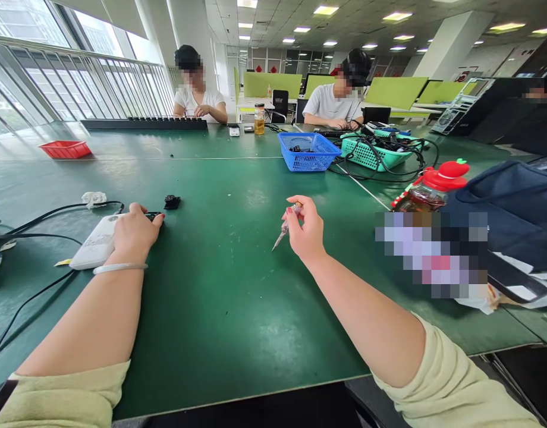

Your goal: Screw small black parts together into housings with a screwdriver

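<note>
The right hand [310, 233] is closed around a slim pointed tool [282, 233], pinched between thumb and fingers. The tool's long axis slants down from the grip, its tip aimed left and back toward the wearer. The left hand [137, 229] lies well apart to the tool's left, so the right hand is the nearer one. It spans the end of a white device [93, 244], with its fingertips at a small dark object [154, 215]; the palm hides how firmly it holds either, so its grip cannot be told. Just beyond those fingertips sits a small black piece [172, 203], and black cables [54, 211] run off to the left. All of this is on or above a glossy green table [220, 321]. Farther out stand a red tray [66, 150], a blue basket [310, 159] and a green basket [367, 156] heaped with cables, while a red-lidded jar [418, 199] and a dark blue bag [518, 202] are at the right. Two people in white shirts work across the table, before an office with lime-green partitions [272, 85].
</note>
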`<state>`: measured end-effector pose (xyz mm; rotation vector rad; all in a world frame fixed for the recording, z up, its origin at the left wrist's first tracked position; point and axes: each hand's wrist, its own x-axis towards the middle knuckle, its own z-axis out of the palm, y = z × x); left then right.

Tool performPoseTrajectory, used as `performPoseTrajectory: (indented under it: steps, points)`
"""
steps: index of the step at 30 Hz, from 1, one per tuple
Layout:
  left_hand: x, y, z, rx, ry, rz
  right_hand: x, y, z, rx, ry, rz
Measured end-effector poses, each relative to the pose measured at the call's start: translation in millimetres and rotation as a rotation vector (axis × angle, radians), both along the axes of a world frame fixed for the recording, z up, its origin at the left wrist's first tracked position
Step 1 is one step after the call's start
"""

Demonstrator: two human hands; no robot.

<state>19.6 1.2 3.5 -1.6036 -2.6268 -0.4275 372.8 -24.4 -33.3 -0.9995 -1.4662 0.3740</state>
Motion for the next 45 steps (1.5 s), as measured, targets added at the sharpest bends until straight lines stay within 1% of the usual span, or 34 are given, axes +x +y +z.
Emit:
performPoseTrajectory:
  steps: [4, 10, 13, 16, 18, 19, 21, 22, 25, 28, 30, 32, 35, 38, 42, 45]
  points:
    - [-1, 2, -2.0, -0.009, 0.024, -0.001, 0, 0, -0.1, 0.005, -0.008, 0.001]
    - [0, 2, -1.7, -0.136, 0.006, 0.018, 0, -2, 1.4, -0.004, -0.006, 0.003]
    - [1, 2, -2.0, -0.154, 0.055, -0.019, -1, -2, 1.6, -0.006, -0.004, 0.002]
    - [7, 1, -3.7, -0.109, 0.12, -0.093, -2, -2, 2.0, -0.004, 0.005, -0.002]
    - [19, 1, -5.3, -0.031, 0.134, -0.187, -2, -1, 2.1, -0.001, 0.009, -0.001]
    - [27, 0, -6.2, 0.017, 0.131, -0.257, -2, -1, 2.1, 0.002, 0.011, -0.004]
    - [50, -2, -8.4, 0.092, 0.109, -0.428, -2, -1, 2.1, 0.014, 0.013, -0.021]
    - [63, -5, -9.8, 0.101, 0.087, -0.517, -2, -1, 2.2, 0.025, 0.015, -0.036]
    - [102, -14, -16.0, 0.078, -0.025, -0.8, -1, -2, 3.1, 0.053, 0.016, -0.083]
    - [131, -23, -24.8, 0.027, -0.179, -1.04, -1, -2, 5.3, 0.069, 0.023, -0.106]
    - [141, -27, -30.6, -0.027, -0.258, -1.144, -1, -3, 6.7, 0.075, 0.041, -0.111]
    - [144, -29, -35.2, -0.059, -0.324, -1.202, -2, -3, 7.5, 0.084, 0.065, -0.105]
    - [142, -28, -39.4, -0.021, -0.398, -1.21, -4, -5, 7.5, 0.099, 0.087, -0.066]
    - [138, -27, -41.8, 0.044, -0.418, -1.147, -6, -8, 7.3, 0.118, 0.083, -0.023]
    - [138, -26, -42.7, 0.068, -0.397, -1.067, -10, -14, 8.2, 0.154, 0.047, 0.023]
    - [140, -26, -40.2, 0.041, -0.335, -1.052, -14, -18, 9.1, 0.193, -0.003, 0.048]
